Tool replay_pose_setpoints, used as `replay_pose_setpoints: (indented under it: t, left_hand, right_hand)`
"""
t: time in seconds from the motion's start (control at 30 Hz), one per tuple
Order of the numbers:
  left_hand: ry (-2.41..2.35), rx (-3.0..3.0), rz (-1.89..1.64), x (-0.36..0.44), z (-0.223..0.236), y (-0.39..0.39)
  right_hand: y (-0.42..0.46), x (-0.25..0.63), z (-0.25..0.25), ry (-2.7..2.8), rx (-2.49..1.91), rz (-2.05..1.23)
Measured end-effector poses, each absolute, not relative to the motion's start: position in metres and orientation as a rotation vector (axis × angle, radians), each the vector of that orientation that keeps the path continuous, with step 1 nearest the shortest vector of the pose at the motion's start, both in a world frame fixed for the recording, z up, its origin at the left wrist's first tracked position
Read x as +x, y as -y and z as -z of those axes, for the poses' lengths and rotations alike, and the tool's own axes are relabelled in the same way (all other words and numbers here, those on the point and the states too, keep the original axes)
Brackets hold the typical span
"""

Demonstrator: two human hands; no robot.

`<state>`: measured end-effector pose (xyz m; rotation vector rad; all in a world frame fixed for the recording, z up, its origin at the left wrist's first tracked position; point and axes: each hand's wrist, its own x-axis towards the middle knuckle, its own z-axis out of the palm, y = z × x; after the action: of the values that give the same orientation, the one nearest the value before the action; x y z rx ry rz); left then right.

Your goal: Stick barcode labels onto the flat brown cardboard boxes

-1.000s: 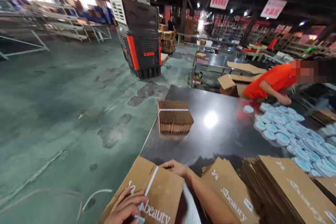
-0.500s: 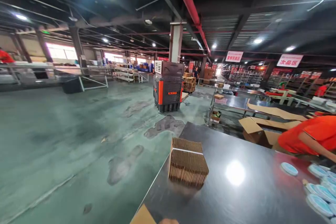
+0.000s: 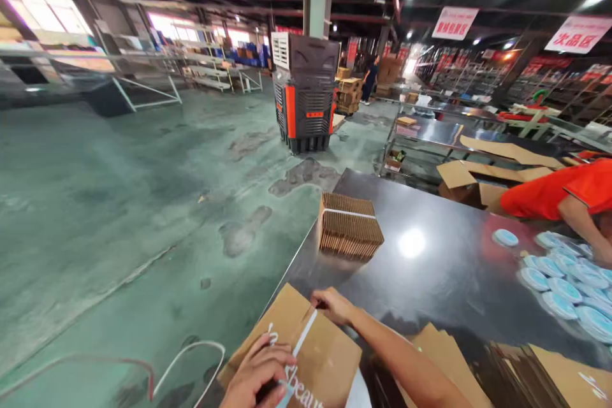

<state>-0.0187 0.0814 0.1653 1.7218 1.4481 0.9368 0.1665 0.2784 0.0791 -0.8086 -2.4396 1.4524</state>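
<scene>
Near the front of the table lies a bundle of flat cardboard boxes (image 3: 337,357) with white print and a white strap (image 3: 306,331) across it. My left hand (image 3: 261,370) lies on its top face beside the strap, fingers apart and slightly bent. At the far edge, where the strap goes over, my right hand (image 3: 332,306) is closed in a pinch on the strap; the fingertips are partly hidden. Farther up the table stands another strapped bundle of folded cardboard (image 3: 351,226), with neither hand on it.
Flat cardboard pieces (image 3: 444,357) lie right of my right arm. Several round blue-and-white items (image 3: 559,290) spread along the right side, near a co-worker in an orange shirt (image 3: 564,188). A large black-and-orange machine (image 3: 308,95) stands on the floor beyond the table (image 3: 382,194).
The view has tilted down. Both my hands and the printed cardboard bundle have come into full view, where only a corner and a bit of hand showed before.
</scene>
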Motion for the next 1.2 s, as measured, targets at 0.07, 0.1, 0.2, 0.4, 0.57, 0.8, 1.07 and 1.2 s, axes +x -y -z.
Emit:
replay_pose_setpoints:
  t: [0.07,0.1,0.2,0.4,0.57,0.8,1.07,1.2]
  left_hand:
    - [-1.415,1.800,-0.876,-0.022,-0.165,-0.081]
    - [-1.410,1.818,-0.866,-0.023,-0.166,-0.081]
    - [-1.423,1.834,-0.879,-0.024,-0.170,-0.081]
    - [-1.413,1.870,-0.852,-0.026,-0.173,-0.083]
    - [-1.420,1.885,-0.858,-0.026,-0.173,-0.086]
    - [-1.460,1.877,-0.825,-0.024,-0.172,-0.083]
    - [-1.516,1.931,-0.770,-0.021,-0.173,-0.081]
    - [-1.517,1.966,-0.712,-0.020,-0.179,-0.081]
  right_hand:
    - [-0.280,0.168,-0.081,2.379,-0.808,-1.596]
    - [-0.282,0.168,-0.082,2.327,-0.816,-1.701]
    - [-0.286,0.170,-0.086,2.101,-0.905,-2.091]
    - [-0.293,0.168,-0.087,1.807,-1.015,-2.371]
    - [-0.303,0.161,-0.080,2.122,-0.823,-2.156]
    - [-0.300,0.164,-0.091,2.520,-0.581,-1.680]
    - [-0.282,0.162,-0.081,2.637,-0.495,-1.273]
    - [-0.283,0.167,-0.076,2.583,-0.563,-1.321]
